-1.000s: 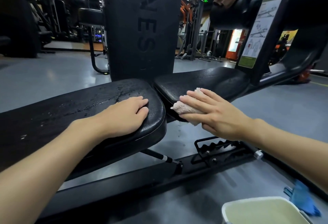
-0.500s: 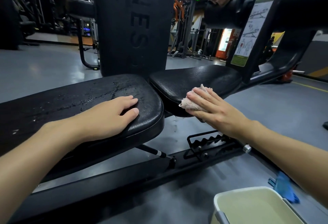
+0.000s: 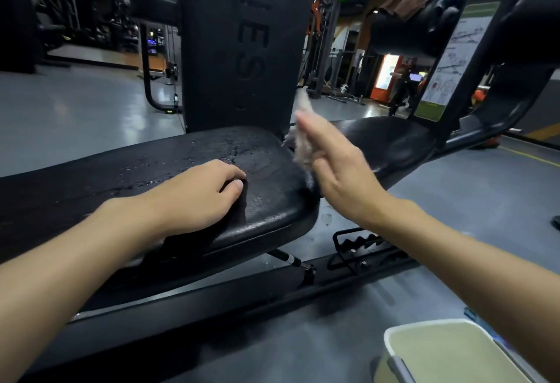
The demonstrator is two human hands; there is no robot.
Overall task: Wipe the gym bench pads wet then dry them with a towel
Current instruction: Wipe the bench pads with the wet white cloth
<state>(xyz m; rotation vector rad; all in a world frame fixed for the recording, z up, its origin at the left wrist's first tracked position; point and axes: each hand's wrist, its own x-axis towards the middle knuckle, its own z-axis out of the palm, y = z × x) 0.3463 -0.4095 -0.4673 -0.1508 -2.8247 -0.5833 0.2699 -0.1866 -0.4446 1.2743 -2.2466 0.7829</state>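
Head view: the wet wipe is in hand, I judge. The left hand rests loosely bent, holding nothing, on the droplet-streaked long pad. The blurred right hand pinches the cloth in the air beside the seat pad. The next move calls for pressing it flat onto a pad.
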